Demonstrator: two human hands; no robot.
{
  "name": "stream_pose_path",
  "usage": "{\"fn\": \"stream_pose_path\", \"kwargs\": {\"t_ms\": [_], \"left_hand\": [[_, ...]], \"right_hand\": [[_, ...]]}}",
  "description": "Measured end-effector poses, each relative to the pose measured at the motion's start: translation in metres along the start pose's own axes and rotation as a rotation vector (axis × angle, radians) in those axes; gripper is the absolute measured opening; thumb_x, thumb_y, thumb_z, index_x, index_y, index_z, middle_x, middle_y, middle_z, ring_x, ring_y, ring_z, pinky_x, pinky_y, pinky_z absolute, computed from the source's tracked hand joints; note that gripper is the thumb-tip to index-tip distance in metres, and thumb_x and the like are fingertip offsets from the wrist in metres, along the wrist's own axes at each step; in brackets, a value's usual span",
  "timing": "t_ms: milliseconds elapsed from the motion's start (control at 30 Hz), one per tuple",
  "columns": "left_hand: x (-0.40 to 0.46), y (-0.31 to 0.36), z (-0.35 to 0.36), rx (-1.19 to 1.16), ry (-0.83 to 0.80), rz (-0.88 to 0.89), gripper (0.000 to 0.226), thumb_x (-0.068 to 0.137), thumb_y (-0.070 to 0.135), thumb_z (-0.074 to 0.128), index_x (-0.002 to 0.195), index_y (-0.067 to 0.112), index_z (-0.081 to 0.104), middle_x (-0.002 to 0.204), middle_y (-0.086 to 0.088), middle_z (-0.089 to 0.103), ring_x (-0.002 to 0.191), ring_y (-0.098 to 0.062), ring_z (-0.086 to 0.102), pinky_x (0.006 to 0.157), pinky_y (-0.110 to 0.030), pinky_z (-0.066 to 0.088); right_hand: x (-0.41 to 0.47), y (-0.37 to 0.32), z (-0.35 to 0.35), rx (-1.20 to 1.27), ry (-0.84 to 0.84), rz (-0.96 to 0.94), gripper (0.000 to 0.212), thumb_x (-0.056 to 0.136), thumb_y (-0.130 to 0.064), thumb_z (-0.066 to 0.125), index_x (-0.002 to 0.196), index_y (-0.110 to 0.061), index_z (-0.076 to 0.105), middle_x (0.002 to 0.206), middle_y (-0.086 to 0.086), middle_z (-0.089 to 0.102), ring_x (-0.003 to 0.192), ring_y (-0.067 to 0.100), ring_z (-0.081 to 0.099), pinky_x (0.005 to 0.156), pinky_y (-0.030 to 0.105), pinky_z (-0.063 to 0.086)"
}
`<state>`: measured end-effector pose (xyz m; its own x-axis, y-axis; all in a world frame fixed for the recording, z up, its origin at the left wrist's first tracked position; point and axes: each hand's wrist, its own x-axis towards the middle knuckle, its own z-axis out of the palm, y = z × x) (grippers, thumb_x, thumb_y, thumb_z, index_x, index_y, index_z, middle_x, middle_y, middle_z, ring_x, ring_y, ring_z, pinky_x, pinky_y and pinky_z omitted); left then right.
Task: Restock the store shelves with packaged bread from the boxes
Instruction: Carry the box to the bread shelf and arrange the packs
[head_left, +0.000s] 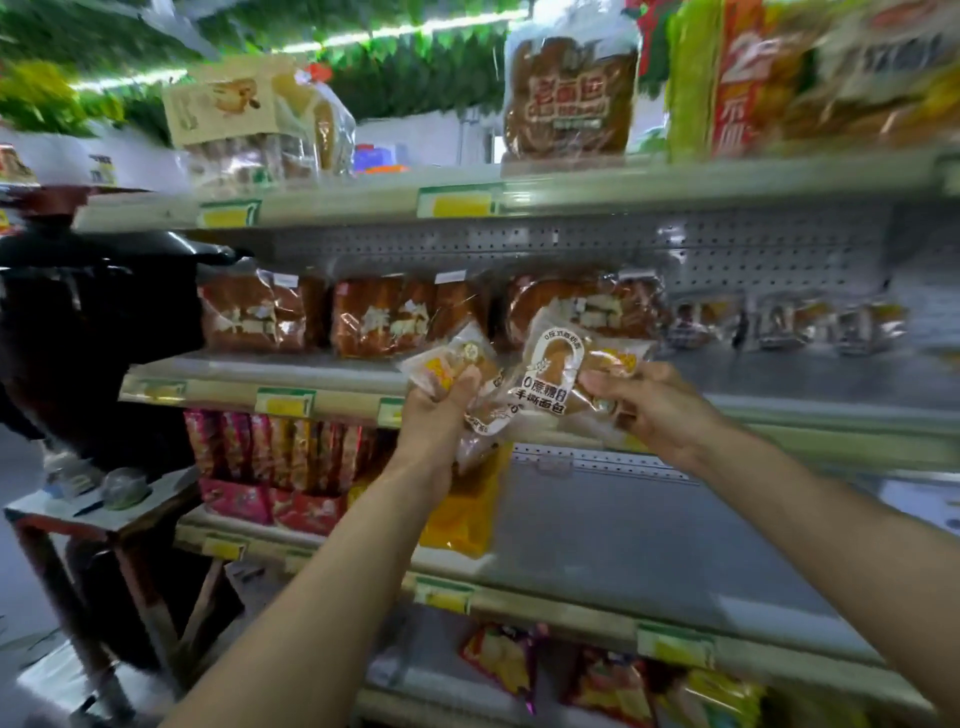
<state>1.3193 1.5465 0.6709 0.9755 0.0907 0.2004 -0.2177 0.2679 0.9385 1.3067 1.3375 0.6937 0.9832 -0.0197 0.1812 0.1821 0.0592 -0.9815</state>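
Head view: I see both hands raised in front of the middle shelf, each loaded with small bread packs.

Risk, my read: the left hand is clamped on several packs at once, with one slack wrapper hanging below the palm. That one could slip out and drop to the lower shelf if the grip loosens during placement. The film looks slick, and the frame is motion-blurred, so I can't count the packs.

Right hand pinches the labelled pack by its right end, thumb on top, so it could pivot and knock the loaves already shelved behind.

Pose: both forearms extended upward, wrists near shelf-edge level, hands close but not touching.
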Motion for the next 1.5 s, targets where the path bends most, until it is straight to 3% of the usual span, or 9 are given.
{"fn": "stream_pose_path", "kwargs": {"t_ms": [367,633,767,933,1100,1200,1300,1400,1500], "left_hand": [[0.033,-0.004,0.103,-0.098,-0.019,-0.012,0.02,0.096,0.018,0.063,0.112,0.007,0.064,0.094,-0.009,0.075,0.071,-0.016,0.074,0.051,-0.028,0.057],[0.052,-0.025,0.159,-0.118,0.008,-0.022,0.033,0.092,0.021,0.067,0.122,0.007,0.063,0.105,-0.012,0.075,0.093,-0.026,0.074,0.085,-0.047,0.058],[0.058,-0.035,0.174,-0.059,0.0,-0.024,0.034,0.092,0.029,0.066,0.12,0.01,0.064,0.101,-0.007,0.076,0.095,-0.024,0.073,0.095,-0.047,0.052],[0.065,-0.039,0.18,-0.038,-0.023,-0.053,0.034,0.093,0.031,0.065,0.119,0.01,0.063,0.102,-0.009,0.076,0.094,-0.026,0.073,0.085,-0.044,0.057],[0.073,-0.037,0.185,-0.066,-0.024,-0.084,0.034,0.092,0.023,0.066,0.122,0.007,0.063,0.105,-0.011,0.075,0.099,-0.029,0.072,0.092,-0.046,0.055],[0.076,-0.036,0.187,-0.079,-0.037,-0.11,0.032,0.091,0.01,0.064,0.122,0.006,0.061,0.107,-0.013,0.074,0.099,-0.029,0.071,0.092,-0.045,0.055],[0.077,-0.036,0.188,-0.065,-0.051,-0.11,0.03,0.09,0.009,0.063,0.12,0.007,0.062,0.106,-0.01,0.075,0.095,-0.024,0.073,0.087,-0.041,0.056],[0.078,-0.038,0.19,-0.089,-0.06,-0.115,0.028,0.09,0.009,0.064,0.118,0.007,0.062,0.104,-0.009,0.076,0.094,-0.023,0.073,0.089,-0.045,0.056],[0.076,-0.039,0.193,-0.087,-0.064,-0.109,0.03,0.088,0.011,0.067,0.117,0.007,0.063,0.105,-0.009,0.075,0.102,-0.026,0.071,0.095,-0.05,0.054]], "right_hand": [[0.067,-0.046,-0.186,-0.266,0.247,-0.077,0.042,0.067,-0.017,0.079,0.106,-0.011,0.066,0.09,0.0,0.068,0.079,0.015,0.06,0.062,0.024,0.041],[0.139,-0.016,-0.242,-0.483,0.228,0.043,0.033,0.067,-0.024,0.087,0.081,-0.007,0.063,0.071,0.004,0.067,0.072,0.02,0.06,0.061,0.029,0.048],[0.19,0.012,-0.263,-0.415,0.207,0.065,0.089,0.023,-0.047,0.095,0.094,-0.002,0.068,0.088,0.014,0.073,0.086,0.032,0.069,0.072,0.039,0.053],[0.196,0.002,-0.246,-0.472,0.301,0.098,0.028,0.073,-0.017,0.084,0.082,-0.003,0.06,0.071,0.007,0.06,0.055,0.013,0.052,0.04,0.02,0.044],[0.218,0.012,-0.25,-0.572,0.33,0.049,0.056,0.059,-0.02,0.091,0.103,0.0,0.064,0.103,0.007,0.068,0.098,0.022,0.065,0.084,0.036,0.056],[0.218,0.01,-0.244,-0.639,0.331,0.055,0.07,0.047,-0.034,0.092,0.103,-0.002,0.064,0.097,0.009,0.067,0.094,0.025,0.065,0.073,0.033,0.055],[0.221,0.011,-0.241,-0.67,0.354,0.075,0.054,0.066,-0.014,0.087,0.113,-0.002,0.063,0.105,0.012,0.067,0.088,0.021,0.06,0.052,0.021,0.039],[0.229,0.017,-0.246,-0.684,0.372,0.069,0.048,0.07,-0.01,0.084,0.112,-0.002,0.063,0.099,0.012,0.066,0.071,0.017,0.056,0.048,0.02,0.035],[0.232,0.019,-0.249,-0.694,0.359,0.06,0.053,0.064,-0.018,0.089,0.108,-0.001,0.066,0.096,0.014,0.069,0.08,0.023,0.062,0.052,0.023,0.042]]}}
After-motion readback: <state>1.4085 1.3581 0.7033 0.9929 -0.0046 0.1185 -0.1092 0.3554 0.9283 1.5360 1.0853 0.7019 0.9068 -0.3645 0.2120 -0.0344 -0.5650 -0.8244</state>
